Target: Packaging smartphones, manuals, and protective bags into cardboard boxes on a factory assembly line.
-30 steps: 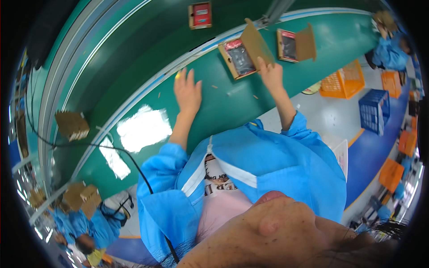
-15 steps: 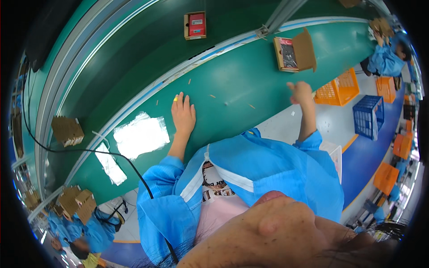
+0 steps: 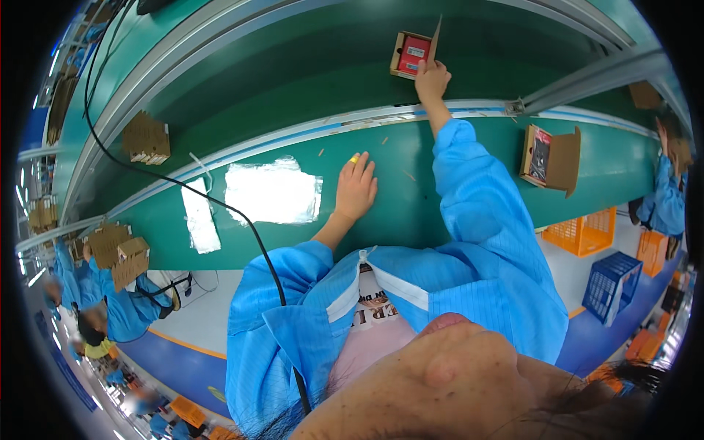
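My right arm reaches out over the far green belt to a small open cardboard box (image 3: 397, 64) with a red package (image 3: 414, 53) inside. The fingers of my right hand (image 3: 433, 81) are closed on the box's near right side, next to its raised lid (image 3: 438, 37); my fingertips are partly hidden there. Flat on the green worktable (image 3: 279, 143) rests my left hand (image 3: 355, 192), fingers stretched, a yellow band around one finger. It holds nothing. Farther right on the table stands another open cardboard box (image 3: 526, 152) with a dark item in a clear bag (image 3: 540, 155).
A metal rail (image 3: 352, 126) divides table from belt, and a slanting post (image 3: 572, 82) rises at right. A black cable (image 3: 220, 204) crosses the left side. Stacked cartons (image 3: 145, 138) sit on the belt. Orange (image 3: 583, 231) and blue crates (image 3: 612, 282) stand right. Co-workers sit at both sides.
My right hand has moved from above the table's right side to the box on the belt. The view has turned, shifting things across it. My left hand still lies on the table.
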`<state>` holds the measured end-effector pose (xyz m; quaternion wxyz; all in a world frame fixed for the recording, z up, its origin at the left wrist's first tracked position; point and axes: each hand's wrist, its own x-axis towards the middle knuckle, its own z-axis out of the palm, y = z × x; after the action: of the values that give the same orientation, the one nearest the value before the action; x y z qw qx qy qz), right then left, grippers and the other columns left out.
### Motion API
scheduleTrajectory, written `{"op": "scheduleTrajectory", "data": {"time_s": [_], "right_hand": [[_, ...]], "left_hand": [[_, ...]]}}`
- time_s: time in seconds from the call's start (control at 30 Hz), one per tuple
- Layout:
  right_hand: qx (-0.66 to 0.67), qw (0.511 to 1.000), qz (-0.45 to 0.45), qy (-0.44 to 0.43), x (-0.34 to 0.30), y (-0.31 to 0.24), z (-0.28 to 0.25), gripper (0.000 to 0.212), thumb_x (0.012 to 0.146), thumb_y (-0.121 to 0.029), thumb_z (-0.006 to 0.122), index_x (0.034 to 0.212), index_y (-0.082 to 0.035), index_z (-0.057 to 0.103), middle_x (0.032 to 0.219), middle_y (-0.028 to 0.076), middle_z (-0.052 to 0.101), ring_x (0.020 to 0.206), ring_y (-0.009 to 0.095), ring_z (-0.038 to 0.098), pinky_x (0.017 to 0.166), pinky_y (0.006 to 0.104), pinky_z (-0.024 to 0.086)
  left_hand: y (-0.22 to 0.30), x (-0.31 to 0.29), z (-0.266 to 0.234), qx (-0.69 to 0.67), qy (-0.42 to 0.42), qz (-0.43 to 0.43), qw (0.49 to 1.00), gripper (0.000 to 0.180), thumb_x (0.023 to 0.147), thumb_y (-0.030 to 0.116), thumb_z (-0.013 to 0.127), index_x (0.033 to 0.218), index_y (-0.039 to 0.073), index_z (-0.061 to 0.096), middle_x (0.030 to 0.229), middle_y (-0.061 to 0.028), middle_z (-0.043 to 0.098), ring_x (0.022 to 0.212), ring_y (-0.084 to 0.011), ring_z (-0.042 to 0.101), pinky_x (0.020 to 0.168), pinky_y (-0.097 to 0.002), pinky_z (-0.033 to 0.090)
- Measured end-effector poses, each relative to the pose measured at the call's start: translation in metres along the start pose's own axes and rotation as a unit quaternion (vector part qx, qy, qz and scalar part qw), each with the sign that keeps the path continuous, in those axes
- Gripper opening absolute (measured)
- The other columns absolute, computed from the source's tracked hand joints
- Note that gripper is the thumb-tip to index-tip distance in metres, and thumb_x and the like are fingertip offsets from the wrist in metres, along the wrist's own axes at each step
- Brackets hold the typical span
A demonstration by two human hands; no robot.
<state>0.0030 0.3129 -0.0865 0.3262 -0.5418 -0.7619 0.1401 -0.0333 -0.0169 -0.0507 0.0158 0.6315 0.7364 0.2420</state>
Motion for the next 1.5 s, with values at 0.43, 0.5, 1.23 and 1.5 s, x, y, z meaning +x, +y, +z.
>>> {"op": "scheduleTrajectory", "data": {"time_s": [0.43,0.5,1.23,1.5], "right_hand": [[-0.197,0.874,-0.428,-0.119,-0.182,-0.009,-0.185,0.053,0.078,-0.013,0.053,0.129,-0.029,0.050,0.144,0.015,0.035,0.123,0.034,0.043,0.091,0.0466,0.041],[-0.199,0.892,-0.385,-0.130,-0.181,-0.017,-0.195,0.054,0.078,-0.014,0.053,0.130,-0.028,0.049,0.144,0.014,0.035,0.121,0.033,0.045,0.091,0.0482,0.041],[0.071,0.931,-0.285,-0.216,-0.210,-0.064,-0.178,0.032,0.074,-0.024,0.072,0.095,-0.003,0.060,0.101,0.014,0.058,0.089,0.033,0.057,0.071,0.0405,0.047],[-0.113,0.934,-0.317,-0.117,-0.214,-0.028,-0.190,0.056,0.075,-0.023,0.070,0.123,-0.003,0.050,0.136,0.023,0.037,0.101,0.035,0.050,0.079,0.0423,0.049]], "left_hand": [[-0.014,-0.009,0.010,-0.082,0.156,-0.090,0.980,0.040,0.074,-0.008,0.051,0.113,-0.006,0.046,0.120,-0.0221,0.046,0.107,-0.0414,0.045,0.094,-0.0472,0.038],[-0.014,-0.013,0.008,-0.081,0.166,-0.096,0.978,0.040,0.073,-0.009,0.051,0.112,-0.006,0.047,0.118,-0.0217,0.046,0.108,-0.0413,0.044,0.094,-0.0467,0.038],[0.024,-0.074,-0.028,-0.007,0.013,-0.102,0.995,0.051,0.075,0.006,0.061,0.120,-0.009,0.044,0.126,-0.0268,0.042,0.112,-0.0410,0.043,0.096,-0.0446,0.039],[-0.006,-0.080,-0.013,0.064,0.085,-0.131,0.986,0.033,0.073,0.014,0.069,0.101,0.003,0.054,0.102,-0.0148,0.051,0.093,-0.0327,0.049,0.079,-0.0423,0.041]]}}
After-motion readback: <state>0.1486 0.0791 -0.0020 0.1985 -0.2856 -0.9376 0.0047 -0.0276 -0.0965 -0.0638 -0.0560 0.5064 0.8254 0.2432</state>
